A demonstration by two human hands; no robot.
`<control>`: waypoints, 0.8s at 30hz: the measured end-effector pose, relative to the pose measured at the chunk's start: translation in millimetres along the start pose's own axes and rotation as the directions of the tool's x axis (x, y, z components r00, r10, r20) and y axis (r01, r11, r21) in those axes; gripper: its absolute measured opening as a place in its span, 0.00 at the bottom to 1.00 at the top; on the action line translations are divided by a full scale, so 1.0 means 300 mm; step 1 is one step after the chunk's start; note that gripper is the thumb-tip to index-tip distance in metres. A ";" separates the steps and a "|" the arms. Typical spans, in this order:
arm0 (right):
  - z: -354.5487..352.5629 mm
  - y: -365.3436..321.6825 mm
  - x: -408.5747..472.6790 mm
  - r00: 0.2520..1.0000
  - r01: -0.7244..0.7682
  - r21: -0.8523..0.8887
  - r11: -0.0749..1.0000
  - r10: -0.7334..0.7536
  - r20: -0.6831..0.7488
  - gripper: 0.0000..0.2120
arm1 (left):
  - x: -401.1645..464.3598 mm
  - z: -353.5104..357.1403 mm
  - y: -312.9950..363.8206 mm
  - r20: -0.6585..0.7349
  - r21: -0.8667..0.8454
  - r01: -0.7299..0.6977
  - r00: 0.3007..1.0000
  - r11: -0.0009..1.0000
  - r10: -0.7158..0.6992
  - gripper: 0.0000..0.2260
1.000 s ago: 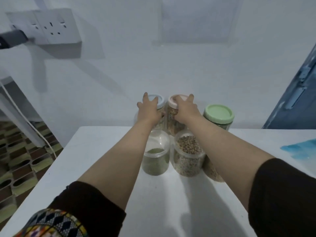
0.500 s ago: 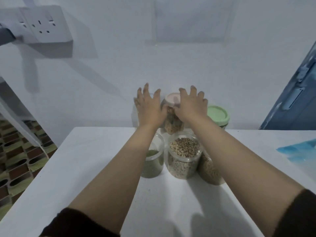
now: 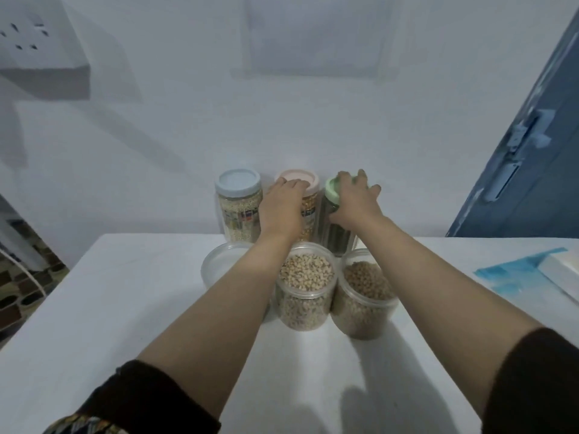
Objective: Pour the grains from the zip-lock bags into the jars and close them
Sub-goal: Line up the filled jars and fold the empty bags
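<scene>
Three tall lidded jars stand at the table's back edge: a blue-lidded jar (image 3: 239,208) of pale grains, a pink-lidded jar (image 3: 308,211) of yellow grains, and a green-lidded jar (image 3: 335,227) with dark contents. My left hand (image 3: 282,208) rests over the pink-lidded jar's front, fingers on its lid. My right hand (image 3: 357,202) grips the green lid from above. In front stand three open clear jars: a left jar (image 3: 219,264) largely hidden by my forearm, a middle jar (image 3: 305,286) of pale beans, and a right jar (image 3: 365,299) of brown grains.
The white table (image 3: 125,308) meets a pale wall. A blue zip-lock bag (image 3: 513,274) and a white box (image 3: 564,274) lie at the right edge. A blue door (image 3: 532,151) stands at the right, a wall socket (image 3: 34,42) at upper left.
My left hand moved from the blue-lidded jar to the pink-lidded one. My right hand moved from the pink-lidded jar to the green lid. The view shifted left.
</scene>
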State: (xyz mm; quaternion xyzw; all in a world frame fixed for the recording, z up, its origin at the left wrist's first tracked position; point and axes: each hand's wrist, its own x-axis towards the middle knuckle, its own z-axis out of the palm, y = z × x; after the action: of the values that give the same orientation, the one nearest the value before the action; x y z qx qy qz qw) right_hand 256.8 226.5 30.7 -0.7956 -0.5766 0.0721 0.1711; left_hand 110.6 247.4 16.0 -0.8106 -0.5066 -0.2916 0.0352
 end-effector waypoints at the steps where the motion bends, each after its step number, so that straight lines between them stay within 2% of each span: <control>1: 0.000 0.000 0.018 1.000 -0.007 0.005 1.000 0.007 -0.004 0.41 | 0.001 -0.003 0.006 0.004 -0.004 0.007 1.000 1.000 -0.007 0.21; 6: 0.023 -0.008 0.059 0.994 -0.102 0.023 0.994 0.103 -0.048 0.38 | 0.003 0.002 0.012 0.014 0.051 0.014 1.000 0.999 -0.015 0.22; 11: 0.028 -0.019 0.043 0.987 -0.154 0.026 0.988 0.155 -0.037 0.41 | 0.013 -0.006 0.011 0.103 0.124 -0.013 0.995 0.992 0.000 0.25; 14: 0.013 -0.022 0.015 0.987 -0.159 0.030 0.987 0.160 -0.031 0.41 | -0.014 -0.031 0.009 0.109 0.090 -0.018 0.994 0.996 0.008 0.26; 16: -0.005 -0.037 -0.033 0.994 -0.093 -0.036 0.995 0.091 -0.057 0.40 | -0.055 -0.077 0.013 0.044 -0.016 0.031 0.999 0.999 -0.030 0.22; 19: -0.040 -0.087 -0.169 0.989 0.091 -0.057 0.994 -0.097 -0.115 0.28 | -0.156 -0.177 0.016 0.018 -0.069 0.157 0.988 0.985 -0.156 0.19; 21: -0.055 -0.105 -0.272 0.977 0.214 0.011 0.977 -0.214 0.005 0.28 | -0.245 -0.236 -0.015 0.177 0.014 0.306 0.936 0.952 -0.304 0.23; 22: -0.062 -0.110 -0.321 0.954 0.259 0.037 0.965 -0.261 0.150 0.32 | -0.290 -0.260 -0.034 0.325 0.082 0.388 0.861 0.918 -0.392 0.27; 23: -0.067 -0.115 -0.365 0.910 0.279 0.033 0.960 -0.275 0.312 0.37 | -0.333 -0.275 -0.054 0.468 0.172 0.431 0.755 0.886 -0.458 0.33; 24: -0.064 -0.118 -0.398 0.863 0.296 -0.016 0.955 -0.260 0.433 0.42 | -0.367 -0.273 -0.076 0.558 0.248 0.416 0.677 0.875 -0.480 0.37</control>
State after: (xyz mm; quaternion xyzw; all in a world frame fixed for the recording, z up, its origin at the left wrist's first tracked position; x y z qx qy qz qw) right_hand 192.6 120.2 51.3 -0.6754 -0.7110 0.1950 0.0170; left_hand 20.9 141.2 22.4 -0.7082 -0.6877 0.0088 -0.1599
